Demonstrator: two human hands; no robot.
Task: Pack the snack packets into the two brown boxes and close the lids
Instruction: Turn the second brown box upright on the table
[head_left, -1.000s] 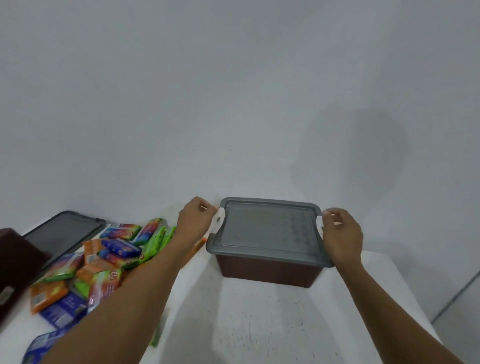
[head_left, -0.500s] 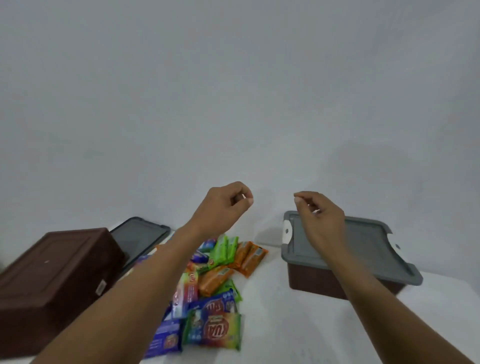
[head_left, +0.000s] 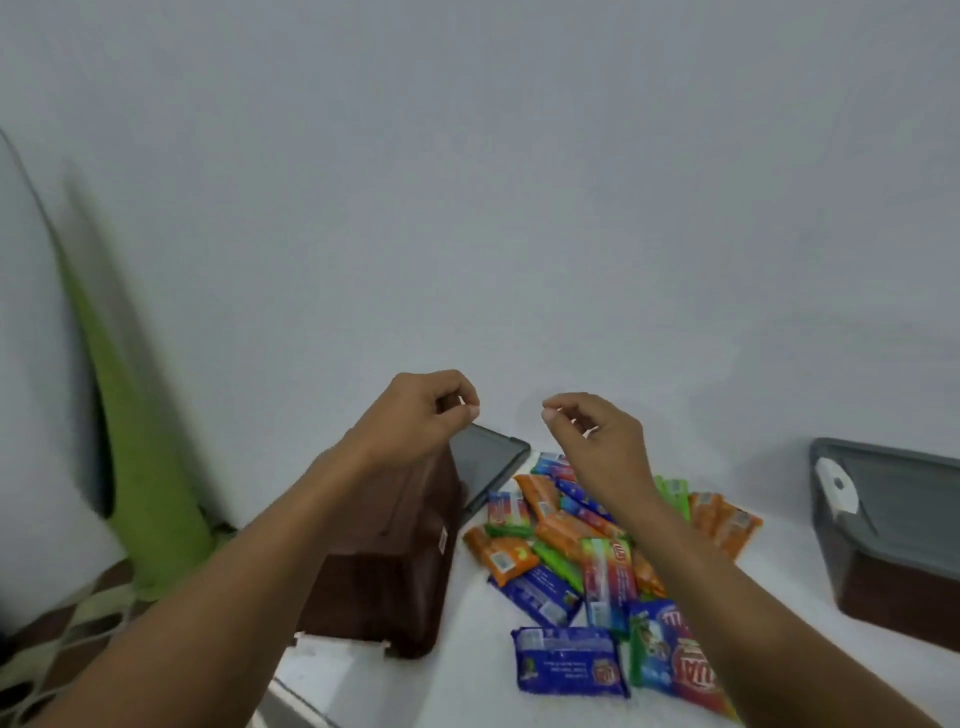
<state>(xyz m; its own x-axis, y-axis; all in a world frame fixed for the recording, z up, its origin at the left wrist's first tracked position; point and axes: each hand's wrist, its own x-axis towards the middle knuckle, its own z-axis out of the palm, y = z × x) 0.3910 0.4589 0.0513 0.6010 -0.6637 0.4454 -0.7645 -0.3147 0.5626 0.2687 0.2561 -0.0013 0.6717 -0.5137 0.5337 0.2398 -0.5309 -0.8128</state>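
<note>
A heap of snack packets (head_left: 566, 556) in orange, blue, green and red lies on the white table (head_left: 467, 613). Left of it stands a brown box (head_left: 379, 561) with no lid on it, and a grey lid (head_left: 488, 457) lies flat just behind that box. At the right edge sits the second brown box (head_left: 893, 603) with its grey lid (head_left: 904, 499) on and a white latch (head_left: 836, 488) showing. My left hand (head_left: 421, 415) hovers over the left box, fingers curled in with the thumb against them, holding nothing. My right hand (head_left: 597, 441) hangs above the heap, fingers loosely curled and empty.
A plain white wall rises right behind the table. A tall green object (head_left: 130, 441) leans at the left, beyond the table edge. Below it is a patterned floor covering (head_left: 62, 623). The table's front left corner (head_left: 291, 691) lies under my left forearm.
Both hands let go of the closed box's lid and lifted. My view swung left, so the closed box slid to the right edge and the lidless box and packets moved to the middle.
</note>
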